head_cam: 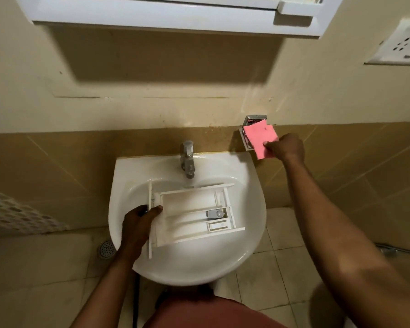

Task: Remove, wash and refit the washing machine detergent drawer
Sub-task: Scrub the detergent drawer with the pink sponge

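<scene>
Beige wall [152,91], tiled floor [282,268], white cabinet [175,17]

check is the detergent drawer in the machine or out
Out: the detergent drawer is at the sink, open side up, its front end gripped by the left hand.

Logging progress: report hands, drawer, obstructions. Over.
Left hand grips white plastic detergent drawer in white ceramic basin. Right hand pinches pink rectangular sponge cloth at chrome wall holder. No water running; nothing blocking.

Wall socket [402,43], floor drain [106,249], white cabinet [152,13] overhead.
</scene>
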